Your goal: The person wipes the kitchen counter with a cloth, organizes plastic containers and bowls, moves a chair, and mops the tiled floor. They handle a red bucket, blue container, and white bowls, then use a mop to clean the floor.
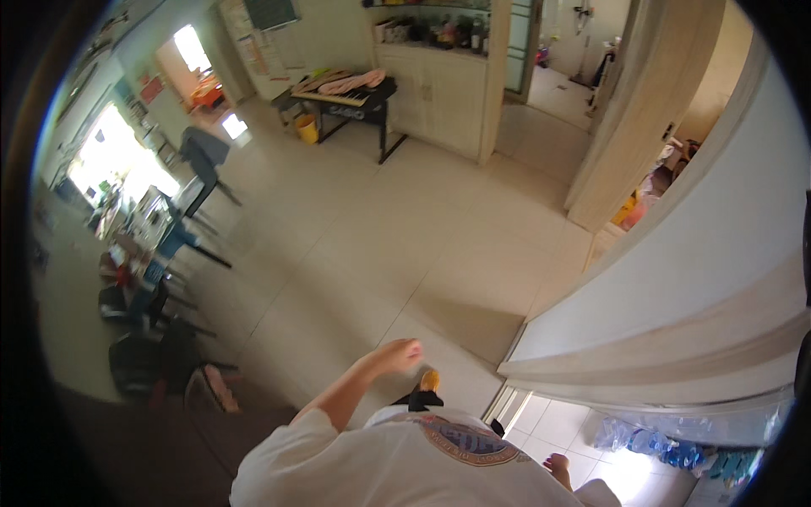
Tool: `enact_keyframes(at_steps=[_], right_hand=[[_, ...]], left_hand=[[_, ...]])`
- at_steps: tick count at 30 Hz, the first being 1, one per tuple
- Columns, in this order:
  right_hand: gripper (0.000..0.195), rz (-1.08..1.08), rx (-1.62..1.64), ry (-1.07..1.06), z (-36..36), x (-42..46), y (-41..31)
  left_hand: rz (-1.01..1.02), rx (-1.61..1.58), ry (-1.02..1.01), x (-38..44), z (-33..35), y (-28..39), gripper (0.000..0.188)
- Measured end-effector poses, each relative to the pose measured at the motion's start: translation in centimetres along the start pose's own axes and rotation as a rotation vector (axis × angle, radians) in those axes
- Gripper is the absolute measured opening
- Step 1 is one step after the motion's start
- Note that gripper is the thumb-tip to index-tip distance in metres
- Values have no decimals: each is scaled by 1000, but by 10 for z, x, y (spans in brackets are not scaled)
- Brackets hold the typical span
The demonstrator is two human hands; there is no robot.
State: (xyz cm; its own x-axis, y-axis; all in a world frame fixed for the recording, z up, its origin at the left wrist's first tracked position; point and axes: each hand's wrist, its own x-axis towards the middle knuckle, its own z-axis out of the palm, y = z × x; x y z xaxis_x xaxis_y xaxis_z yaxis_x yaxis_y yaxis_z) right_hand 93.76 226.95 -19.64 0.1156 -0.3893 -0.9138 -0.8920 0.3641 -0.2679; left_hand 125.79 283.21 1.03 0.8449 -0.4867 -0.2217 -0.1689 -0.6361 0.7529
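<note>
My left hand (403, 355) swings in front of my body above the tiled floor (374, 253). Its fingers are curled in, and nothing shows in them. Low on the right, my right hand (557, 463) hangs beside my white printed T-shirt (443, 462), over the tiles of a doorway. Only part of that hand shows; I see no object at it, but its fingers are too small to judge. Below my left hand a yellow shoe (430, 380) and a dark trouser leg (421, 400) show.
An electronic keyboard (336, 95) with cloth on it stands near a yellow bin (307, 128) and a pale cabinet (437, 101). Several chairs (203, 165) line the left. A wooden door (646, 120) stands ajar at right. Plastic water bottles (652, 442) lie beyond the near doorway.
</note>
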Motion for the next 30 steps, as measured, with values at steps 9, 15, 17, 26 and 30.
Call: enact_keyframes(at_steps=[9,15,17,26,30], right_hand=[[33,-576,-484,-388,218,-53,-153],[37,-399,-554,-384,261,-21,-243],[33,-340,-503,-338,269,8,-263],[10,-183,-685,-361,312,140,-437],[19,-555,-736,-154,343,122,-584]], left_hand=[[-408,-34,156,34,-118,-81,27],[-323,-173,-72,119,-122,-78,31],[-307,-174,-124,153,-132,-82,31],[-313,-81,166,337,-221,-156,26],[-688,-293,175,403,-225,-221,17]])
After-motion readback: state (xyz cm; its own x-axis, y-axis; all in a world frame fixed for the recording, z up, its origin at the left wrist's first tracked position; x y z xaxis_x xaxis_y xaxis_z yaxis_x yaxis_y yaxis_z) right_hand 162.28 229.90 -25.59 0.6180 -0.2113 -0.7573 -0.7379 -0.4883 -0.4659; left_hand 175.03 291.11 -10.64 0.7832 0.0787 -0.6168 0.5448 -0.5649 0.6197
